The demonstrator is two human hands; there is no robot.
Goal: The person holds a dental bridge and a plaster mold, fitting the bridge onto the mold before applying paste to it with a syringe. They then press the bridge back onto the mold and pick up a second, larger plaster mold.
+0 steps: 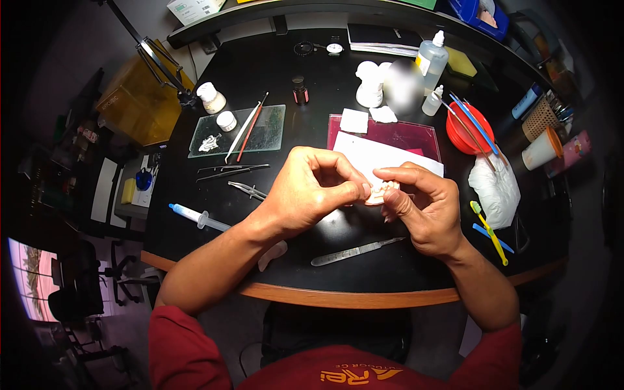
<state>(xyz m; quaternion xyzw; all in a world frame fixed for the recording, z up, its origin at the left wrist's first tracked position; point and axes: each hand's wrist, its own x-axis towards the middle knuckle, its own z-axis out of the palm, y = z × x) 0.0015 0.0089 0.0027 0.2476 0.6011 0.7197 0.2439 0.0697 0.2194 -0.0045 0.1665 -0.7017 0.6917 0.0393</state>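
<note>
Between my two hands is a small pale-pink dental model [379, 195] with tooth-like bumps, held up over the middle of the desk. My left hand [318, 185] pinches its left side between thumb and forefinger. On the other side, my right hand [424, 205] grips it with thumb and fingers curled round. Fingers cover much of the model. A scalpel handle with blade [354, 251] lies on the desk below my hands. Behind them are a white sheet [364, 151] and a dark red plate [409, 134]. Tweezers [247, 190] lie beside my left wrist.
At left are a glass slab [268, 133] with slim tools, a small white jar [226, 121] and a syringe [195, 216]. To the right stand a red bowl [469, 130], crumpled white tissue [495, 188] and a yellow toothbrush [491, 234]. A clear bottle [431, 62] stands behind.
</note>
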